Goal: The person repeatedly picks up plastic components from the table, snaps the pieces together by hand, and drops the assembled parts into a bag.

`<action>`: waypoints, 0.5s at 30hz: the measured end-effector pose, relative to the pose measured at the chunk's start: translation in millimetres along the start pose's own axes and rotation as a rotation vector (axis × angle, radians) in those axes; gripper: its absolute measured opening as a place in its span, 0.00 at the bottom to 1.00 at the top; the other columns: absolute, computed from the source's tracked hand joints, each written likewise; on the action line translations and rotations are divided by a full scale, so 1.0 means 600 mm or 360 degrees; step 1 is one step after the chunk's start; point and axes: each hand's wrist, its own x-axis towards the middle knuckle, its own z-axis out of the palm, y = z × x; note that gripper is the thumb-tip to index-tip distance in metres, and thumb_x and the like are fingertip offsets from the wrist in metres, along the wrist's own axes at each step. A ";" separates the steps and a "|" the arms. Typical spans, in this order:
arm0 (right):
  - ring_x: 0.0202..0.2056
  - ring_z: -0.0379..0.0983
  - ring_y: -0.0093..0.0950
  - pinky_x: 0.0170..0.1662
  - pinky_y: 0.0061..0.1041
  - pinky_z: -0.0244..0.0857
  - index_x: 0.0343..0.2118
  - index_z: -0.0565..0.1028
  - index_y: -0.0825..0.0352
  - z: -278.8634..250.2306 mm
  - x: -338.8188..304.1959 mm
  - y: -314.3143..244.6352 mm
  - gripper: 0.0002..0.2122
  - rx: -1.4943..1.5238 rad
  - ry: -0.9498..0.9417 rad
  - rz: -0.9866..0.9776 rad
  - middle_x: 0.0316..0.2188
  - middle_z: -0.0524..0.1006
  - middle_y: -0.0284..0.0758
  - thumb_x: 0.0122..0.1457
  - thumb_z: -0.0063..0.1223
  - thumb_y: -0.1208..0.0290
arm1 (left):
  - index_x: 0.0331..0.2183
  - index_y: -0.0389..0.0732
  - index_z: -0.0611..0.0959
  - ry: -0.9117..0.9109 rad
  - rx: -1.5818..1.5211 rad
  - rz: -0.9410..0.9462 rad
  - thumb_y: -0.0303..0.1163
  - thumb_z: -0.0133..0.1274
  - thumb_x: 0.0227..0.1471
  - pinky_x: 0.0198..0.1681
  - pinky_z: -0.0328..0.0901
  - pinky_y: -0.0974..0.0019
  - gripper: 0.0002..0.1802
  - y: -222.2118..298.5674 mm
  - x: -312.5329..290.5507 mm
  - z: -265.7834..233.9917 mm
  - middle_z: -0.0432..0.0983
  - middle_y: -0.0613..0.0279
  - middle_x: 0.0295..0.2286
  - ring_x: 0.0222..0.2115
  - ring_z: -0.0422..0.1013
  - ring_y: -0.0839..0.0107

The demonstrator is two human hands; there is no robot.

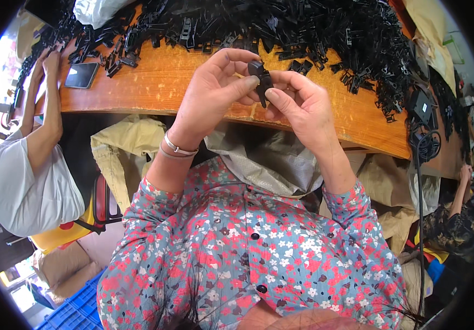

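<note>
My left hand (210,88) pinches the upper end of a small black plastic part (262,88) between thumb and fingers. From the other side, my right hand (307,107) grips its lower portion with thumb and forefinger. The part is held upright above the table's near edge, and its narrow tip points down. Whether it is one piece or two fitted together, I cannot tell. Beyond my hands lies a large heap of similar black plastic parts (325,27), with a few loose ones (301,67) just past my right fingers.
The wooden table (154,82) bears a phone (81,75) at left and a black power adapter (421,105) with coiled cable (428,146) at right. Below its edge hangs a pale woven sack (264,162). Co-workers sit left (33,181) and far right (454,225). A blue crate (74,308) stands lower left.
</note>
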 end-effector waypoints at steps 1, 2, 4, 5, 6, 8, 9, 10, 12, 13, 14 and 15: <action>0.30 0.79 0.17 0.34 0.17 0.76 0.50 0.77 0.74 0.001 0.000 0.002 0.13 -0.0001 0.0000 0.0007 0.34 0.83 0.32 0.65 0.61 0.75 | 0.54 0.35 0.76 0.0007 0.0008 0.0007 0.24 0.58 0.61 0.40 0.74 0.73 0.20 -0.001 0.000 -0.001 0.78 0.62 0.40 0.37 0.78 0.77; 0.30 0.79 0.17 0.34 0.17 0.76 0.50 0.77 0.75 0.003 -0.001 0.003 0.13 -0.0046 0.0018 -0.0025 0.35 0.83 0.32 0.65 0.62 0.76 | 0.54 0.35 0.76 0.0008 0.0005 0.0004 0.24 0.58 0.61 0.40 0.74 0.73 0.20 -0.002 0.000 0.000 0.78 0.62 0.40 0.37 0.78 0.77; 0.30 0.79 0.17 0.34 0.18 0.76 0.49 0.78 0.75 0.006 -0.002 0.001 0.13 -0.0093 0.0035 -0.0056 0.35 0.83 0.32 0.64 0.62 0.76 | 0.54 0.35 0.76 0.0094 0.0084 0.0045 0.24 0.59 0.61 0.42 0.75 0.72 0.20 -0.005 -0.005 0.009 0.77 0.62 0.41 0.39 0.77 0.77; 0.29 0.79 0.17 0.33 0.18 0.75 0.48 0.78 0.74 0.007 -0.002 -0.003 0.12 -0.0186 0.0053 -0.0044 0.34 0.83 0.32 0.63 0.63 0.77 | 0.54 0.35 0.76 0.0095 0.0082 0.0046 0.24 0.59 0.61 0.42 0.75 0.72 0.20 -0.005 -0.007 0.013 0.77 0.62 0.41 0.39 0.77 0.77; 0.29 0.79 0.17 0.32 0.19 0.75 0.47 0.78 0.74 0.006 -0.002 -0.007 0.12 -0.0280 0.0072 -0.0034 0.34 0.83 0.32 0.62 0.64 0.77 | 0.54 0.35 0.76 0.0153 0.0119 0.0072 0.24 0.59 0.61 0.43 0.74 0.71 0.20 -0.004 -0.009 0.019 0.77 0.63 0.41 0.40 0.77 0.77; 0.28 0.79 0.19 0.31 0.20 0.74 0.46 0.78 0.73 0.001 0.003 0.008 0.12 -0.0461 0.0099 -0.0202 0.34 0.82 0.33 0.60 0.65 0.78 | 0.54 0.35 0.76 0.0210 0.0154 0.0101 0.23 0.59 0.61 0.44 0.74 0.71 0.21 -0.008 -0.014 0.032 0.77 0.63 0.42 0.41 0.77 0.76; 0.28 0.79 0.20 0.31 0.22 0.74 0.44 0.78 0.72 -0.001 0.005 0.014 0.12 -0.0638 0.0124 -0.0369 0.33 0.81 0.34 0.58 0.66 0.78 | 0.54 0.35 0.76 0.0238 0.0108 0.0193 0.23 0.59 0.60 0.44 0.74 0.71 0.21 -0.014 -0.017 0.039 0.77 0.63 0.42 0.41 0.77 0.75; 0.28 0.79 0.20 0.31 0.22 0.74 0.44 0.78 0.72 0.000 0.005 0.017 0.12 -0.0638 0.0124 -0.0371 0.33 0.81 0.34 0.58 0.66 0.78 | 0.55 0.35 0.76 0.0267 0.0063 0.0284 0.22 0.59 0.60 0.45 0.74 0.70 0.22 -0.019 -0.020 0.046 0.77 0.63 0.42 0.41 0.77 0.75; 0.27 0.79 0.23 0.29 0.24 0.73 0.42 0.77 0.71 0.005 0.006 0.021 0.13 -0.0894 0.0170 -0.0583 0.34 0.80 0.36 0.54 0.68 0.79 | 0.56 0.34 0.75 0.0278 0.0164 0.0347 0.19 0.58 0.60 0.46 0.72 0.73 0.22 -0.029 -0.025 0.057 0.76 0.63 0.43 0.41 0.75 0.77; 0.27 0.79 0.23 0.29 0.24 0.73 0.42 0.77 0.71 0.007 0.006 0.021 0.13 -0.0893 0.0171 -0.0581 0.34 0.80 0.36 0.54 0.68 0.79 | 0.56 0.33 0.75 0.0289 0.0265 0.0407 0.17 0.57 0.61 0.48 0.69 0.75 0.23 -0.032 -0.027 0.059 0.75 0.63 0.44 0.42 0.73 0.80; 0.27 0.79 0.24 0.29 0.24 0.73 0.41 0.76 0.71 0.010 0.005 0.021 0.14 -0.0888 0.0192 -0.0553 0.34 0.80 0.37 0.53 0.68 0.80 | 0.56 0.32 0.76 0.0325 0.0402 0.0440 0.15 0.57 0.60 0.47 0.69 0.76 0.22 -0.032 -0.028 0.060 0.75 0.64 0.42 0.40 0.72 0.81; 0.27 0.79 0.25 0.29 0.24 0.73 0.41 0.75 0.70 0.012 0.004 0.021 0.15 -0.0881 0.0214 -0.0523 0.34 0.80 0.37 0.53 0.69 0.80 | 0.56 0.32 0.76 0.0324 0.0403 0.0435 0.15 0.57 0.60 0.47 0.69 0.76 0.22 -0.031 -0.030 0.061 0.75 0.64 0.42 0.40 0.72 0.81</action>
